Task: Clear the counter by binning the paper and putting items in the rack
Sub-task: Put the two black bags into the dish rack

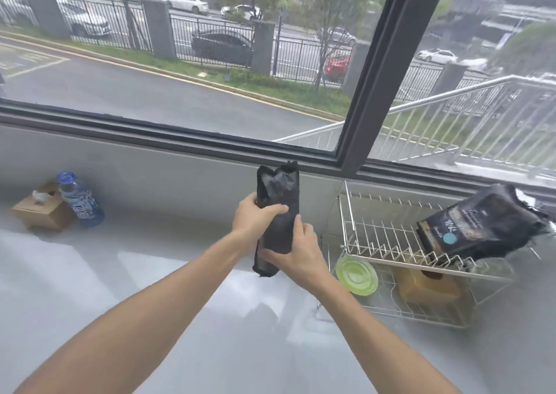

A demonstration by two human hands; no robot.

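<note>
A tall black packet (pixel 278 189) stands upright above the middle of the white counter (pixel 150 288), held in both hands. My left hand (pixel 255 216) grips its left side near the middle. My right hand (pixel 298 250) wraps its lower part from the right. A two-tier wire rack (pixel 385 237) stands to the right against the wall. A black printed bag (pixel 481 222) lies tilted on the rack's upper tier. On the lower tier sit a green lid-like dish (pixel 356 274) and a brown box (pixel 430 288).
At the far left of the counter a brown cardboard tissue box (pixel 42 210) stands beside a blue-capped plastic bottle (pixel 79 201). A grey wall and a large window run along the back of the counter.
</note>
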